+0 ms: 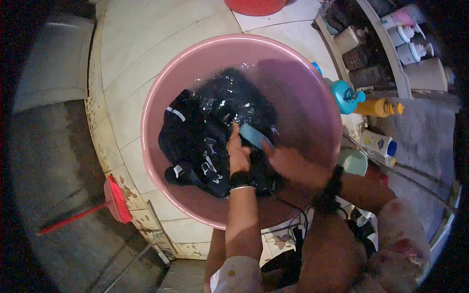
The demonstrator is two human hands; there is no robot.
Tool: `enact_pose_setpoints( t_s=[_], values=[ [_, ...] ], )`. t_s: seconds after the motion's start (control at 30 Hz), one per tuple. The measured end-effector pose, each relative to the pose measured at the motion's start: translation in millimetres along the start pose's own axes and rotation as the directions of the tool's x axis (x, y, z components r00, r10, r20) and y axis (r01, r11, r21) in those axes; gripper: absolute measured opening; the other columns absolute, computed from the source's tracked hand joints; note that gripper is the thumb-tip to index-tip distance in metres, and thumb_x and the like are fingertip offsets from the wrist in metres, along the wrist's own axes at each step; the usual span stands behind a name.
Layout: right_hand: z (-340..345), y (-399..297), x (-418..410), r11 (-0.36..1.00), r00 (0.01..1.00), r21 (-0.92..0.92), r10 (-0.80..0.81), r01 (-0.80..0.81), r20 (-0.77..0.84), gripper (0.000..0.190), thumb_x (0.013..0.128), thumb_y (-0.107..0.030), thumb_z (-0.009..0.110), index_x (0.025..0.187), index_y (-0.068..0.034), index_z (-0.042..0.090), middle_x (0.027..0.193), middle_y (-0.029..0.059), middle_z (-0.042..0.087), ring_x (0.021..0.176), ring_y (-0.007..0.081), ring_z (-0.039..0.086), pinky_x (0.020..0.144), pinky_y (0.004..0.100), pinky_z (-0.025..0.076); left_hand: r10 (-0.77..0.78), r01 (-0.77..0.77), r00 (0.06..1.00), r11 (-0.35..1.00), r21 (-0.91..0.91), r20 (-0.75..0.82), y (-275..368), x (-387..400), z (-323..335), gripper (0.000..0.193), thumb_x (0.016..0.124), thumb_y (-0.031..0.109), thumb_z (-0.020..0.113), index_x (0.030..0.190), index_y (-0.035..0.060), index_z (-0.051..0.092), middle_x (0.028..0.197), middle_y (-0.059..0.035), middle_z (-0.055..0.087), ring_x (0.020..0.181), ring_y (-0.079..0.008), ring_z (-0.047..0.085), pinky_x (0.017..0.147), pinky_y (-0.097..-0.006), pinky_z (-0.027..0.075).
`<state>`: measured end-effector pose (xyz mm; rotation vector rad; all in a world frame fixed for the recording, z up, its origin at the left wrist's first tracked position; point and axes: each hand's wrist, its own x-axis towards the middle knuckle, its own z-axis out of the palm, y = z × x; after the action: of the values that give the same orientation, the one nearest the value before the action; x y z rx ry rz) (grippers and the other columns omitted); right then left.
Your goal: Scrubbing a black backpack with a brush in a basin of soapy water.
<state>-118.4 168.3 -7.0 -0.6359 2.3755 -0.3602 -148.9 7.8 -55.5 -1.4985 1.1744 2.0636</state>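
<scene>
A large pink plastic basin (149, 110) holds water and a black garment (234, 91) with white marks, partly under the surface. In the middle, my left hand (239, 152) presses on the black cloth; whether its fingers grip a fold is not plain. Just to its right, my right hand (280, 155) is closed around a light blue bar or block (253, 136), possibly soap or a brush, which lies against the cloth. That hand is blurred, and the exact kind of the blue thing cannot be told.
Teal (343, 97) and orange pump bottles (377, 107) stand right of the basin, near a white bottle with a blue cap (377, 142) and a pale green cup (354, 162). Shelves with bottles rise at upper right. A red basin (256, 5) is beyond; a red-bristled broom (118, 199) is left.
</scene>
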Motion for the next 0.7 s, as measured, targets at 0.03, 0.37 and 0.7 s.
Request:
enact_pose_setpoints(
  t_s=[0.03,0.37,0.7],
  values=[
    [-19.8,-5.0,14.4,0.999,1.000,0.030,-0.020,0.020,0.000,0.049,0.082,-0.010,0.041,0.123,0.011,0.027,0.068,0.0215,0.059,0.057,0.0367,0.060,0.050,0.0460,0.049,0.033,-0.033,0.999,0.999,0.014,0.021,-1.1,-1.0,4.3,0.046,0.081,0.048,0.055,0.104,0.0077,0.055,0.085,-0.0010,0.058,0.055,-0.0088,0.048,0.042,-0.0217,0.034],
    [-34.4,17.7,93.8,0.976,0.977,0.213,-0.005,0.051,-0.214,0.023,0.082,-0.007,0.040,0.094,0.008,0.051,0.070,0.0232,0.059,0.067,0.0364,0.062,0.056,0.0456,0.050,-0.107,0.117,0.968,0.993,0.029,-0.225,2.9,16.2,21.4,0.065,0.068,0.045,0.072,0.107,-0.0041,0.053,0.098,-0.0109,0.059,0.077,-0.0244,0.059,0.064,-0.0370,0.049],
    [-76.5,24.1,50.0,0.963,1.000,0.268,-0.021,0.019,0.005,0.023,0.081,-0.009,0.045,0.099,0.001,0.055,0.082,0.0247,0.060,0.070,0.0393,0.059,0.063,0.0452,0.047,0.282,-0.283,0.958,0.959,0.001,-0.053,-20.4,25.6,11.1,0.074,0.058,0.017,0.081,0.119,-0.0032,0.044,0.112,-0.0109,0.053,0.100,-0.0218,0.051,0.085,-0.0338,0.041]
  ],
)
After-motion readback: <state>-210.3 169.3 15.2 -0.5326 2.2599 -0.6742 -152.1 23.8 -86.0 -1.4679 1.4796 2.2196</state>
